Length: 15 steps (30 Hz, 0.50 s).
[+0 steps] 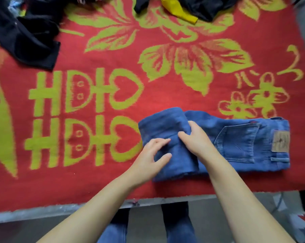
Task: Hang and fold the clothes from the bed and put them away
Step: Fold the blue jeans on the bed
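Note:
A pair of blue jeans point(239, 141) lies near the front edge of the bed, waistband and leather patch to the right, legs folded over into a thick wad at the left. My left hand point(152, 157) rests on that folded part with spread, relaxed fingers. My right hand point(194, 137) lies on the fold's right side, its fingers curled over the denim edge and gripping it.
The bed carries a red blanket point(99, 181) with yellow-green leaves and characters. A heap of black clothes point(30, 37) lies at the back left. More dark clothing point(202, 7) and a yellow garment point(179, 11) sit at the back centre. The bed's edge point(60, 207) runs below my arms.

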### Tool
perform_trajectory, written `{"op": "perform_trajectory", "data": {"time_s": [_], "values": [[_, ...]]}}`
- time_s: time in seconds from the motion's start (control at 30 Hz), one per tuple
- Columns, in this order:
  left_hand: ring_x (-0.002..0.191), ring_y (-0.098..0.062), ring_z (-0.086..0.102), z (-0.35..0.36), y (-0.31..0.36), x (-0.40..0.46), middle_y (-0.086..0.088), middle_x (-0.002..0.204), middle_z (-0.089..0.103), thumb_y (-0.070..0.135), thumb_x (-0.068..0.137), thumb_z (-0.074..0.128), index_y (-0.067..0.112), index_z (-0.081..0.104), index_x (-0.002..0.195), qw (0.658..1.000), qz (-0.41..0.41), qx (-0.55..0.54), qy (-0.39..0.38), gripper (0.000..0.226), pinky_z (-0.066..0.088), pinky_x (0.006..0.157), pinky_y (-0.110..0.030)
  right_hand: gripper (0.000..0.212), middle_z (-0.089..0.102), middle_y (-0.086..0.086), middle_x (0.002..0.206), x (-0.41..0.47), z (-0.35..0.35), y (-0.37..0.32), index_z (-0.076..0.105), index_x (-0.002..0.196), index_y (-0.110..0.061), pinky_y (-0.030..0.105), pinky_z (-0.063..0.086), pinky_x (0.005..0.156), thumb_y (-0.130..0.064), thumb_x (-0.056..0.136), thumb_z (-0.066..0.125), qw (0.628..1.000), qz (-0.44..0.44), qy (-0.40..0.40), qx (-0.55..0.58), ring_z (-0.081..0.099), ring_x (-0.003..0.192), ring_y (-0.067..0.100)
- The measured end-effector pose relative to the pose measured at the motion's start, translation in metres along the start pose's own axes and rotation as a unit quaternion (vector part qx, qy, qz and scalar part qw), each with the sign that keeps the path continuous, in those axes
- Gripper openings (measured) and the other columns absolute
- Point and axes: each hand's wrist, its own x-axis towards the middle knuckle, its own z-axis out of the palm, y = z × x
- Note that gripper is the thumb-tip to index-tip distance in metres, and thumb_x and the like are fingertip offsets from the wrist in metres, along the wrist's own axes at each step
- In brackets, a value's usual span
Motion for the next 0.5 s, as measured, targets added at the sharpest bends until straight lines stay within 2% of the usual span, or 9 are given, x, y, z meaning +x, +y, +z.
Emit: {"op": "perform_trajectory", "data": {"time_s": [0.03, 0.1, 0.17, 0.23, 0.27, 0.33, 0.4, 0.43, 0.5], "values": [[0.138, -0.016, 0.031, 0.012, -0.007, 0.009, -0.003, 0.146, 0.037, 0.026, 0.094, 0.056, 0.017, 0.037, 0.144, 0.996, 0.005, 0.084, 0.026, 0.054, 0.019, 0.117, -0.043, 0.011, 0.059, -0.008, 0.090, 0.003, -0.018, 0.016, 0.054, 0.097, -0.019, 0.029, 0.040, 0.073, -0.015, 0.087, 0.052, 0.999, 0.022, 0.027, -0.010, 0.057, 0.091, 0.016], [0.148, -0.018, 0.001, 0.036, -0.027, 0.026, -0.003, 0.160, 0.006, 0.040, 0.096, 0.049, 0.025, 0.019, 0.151, 0.968, -0.013, 0.245, 0.045, 0.065, 0.002, 0.117, -0.050, 0.014, 0.062, -0.001, 0.096, 0.011, -0.050, 0.052, 0.054, 0.101, -0.015, 0.032, 0.042, 0.078, -0.016, 0.087, 0.051, 0.996, 0.068, 0.058, -0.025, 0.058, 0.098, 0.021], [0.145, -0.018, -0.021, 0.059, -0.051, 0.044, 0.001, 0.158, -0.020, 0.052, 0.096, 0.040, 0.033, 0.002, 0.152, 0.936, -0.057, 0.347, 0.016, 0.070, -0.003, 0.114, -0.054, 0.023, 0.063, 0.007, 0.109, 0.018, -0.067, 0.089, 0.052, 0.112, -0.013, 0.035, 0.042, 0.083, -0.019, 0.089, 0.052, 0.989, 0.116, 0.072, -0.049, 0.057, 0.105, 0.027], [0.143, -0.021, -0.026, 0.081, -0.074, 0.058, 0.004, 0.150, -0.034, 0.058, 0.094, 0.035, 0.036, -0.004, 0.151, 0.912, -0.089, 0.401, -0.016, 0.073, 0.000, 0.113, -0.058, 0.038, 0.055, 0.015, 0.127, 0.022, -0.068, 0.121, 0.044, 0.130, -0.012, 0.037, 0.040, 0.087, -0.019, 0.093, 0.052, 0.981, 0.141, 0.089, -0.096, 0.051, 0.116, 0.031], [0.143, -0.022, -0.026, 0.090, -0.084, 0.064, 0.004, 0.147, -0.037, 0.060, 0.093, 0.035, 0.036, -0.004, 0.151, 0.904, -0.097, 0.416, -0.021, 0.074, 0.001, 0.114, -0.059, 0.050, 0.046, 0.017, 0.138, 0.022, -0.062, 0.134, 0.035, 0.141, -0.011, 0.040, 0.038, 0.095, -0.018, 0.094, 0.052, 0.976, 0.124, 0.107, -0.141, 0.044, 0.125, 0.033], [0.142, -0.022, -0.029, 0.101, -0.097, 0.072, 0.004, 0.147, -0.036, 0.060, 0.092, 0.039, 0.034, -0.002, 0.152, 0.901, -0.096, 0.424, -0.003, 0.077, 0.003, 0.114, -0.059, 0.069, 0.023, 0.020, 0.154, 0.018, -0.043, 0.149, 0.018, 0.152, -0.010, 0.047, 0.026, 0.112, -0.020, 0.094, 0.054, 0.951, 0.032, 0.138, -0.275, 0.023, 0.143, 0.034], [0.141, -0.019, -0.028, 0.106, -0.100, 0.073, 0.002, 0.152, -0.029, 0.057, 0.089, 0.047, 0.030, 0.004, 0.153, 0.914, -0.074, 0.397, 0.045, 0.081, 0.002, 0.114, -0.056, 0.076, 0.013, 0.022, 0.158, 0.014, -0.021, 0.158, 0.016, 0.152, -0.010, 0.057, 0.016, 0.114, -0.026, 0.090, 0.057, 0.922, -0.069, 0.129, -0.358, 0.010, 0.146, 0.038], [0.143, -0.020, -0.023, 0.106, -0.100, 0.071, -0.002, 0.156, -0.022, 0.054, 0.087, 0.053, 0.026, 0.007, 0.153, 0.922, -0.071, 0.370, 0.084, 0.084, 0.001, 0.115, -0.053, 0.078, 0.007, 0.022, 0.159, 0.014, -0.012, 0.163, 0.013, 0.153, -0.012, 0.059, 0.013, 0.114, -0.033, 0.090, 0.055, 0.915, -0.086, 0.105, -0.380, 0.005, 0.146, 0.040], [0.148, -0.026, 0.001, 0.106, -0.101, 0.064, -0.014, 0.160, 0.002, 0.043, 0.085, 0.064, 0.016, 0.013, 0.153, 0.938, -0.127, 0.259, 0.192, 0.089, 0.010, 0.116, -0.045, 0.079, -0.012, 0.017, 0.159, 0.021, -0.004, 0.174, 0.000, 0.154, -0.016, 0.061, 0.007, 0.114, -0.047, 0.095, 0.043, 0.913, -0.051, 0.036, -0.404, -0.010, 0.146, 0.039]]}}
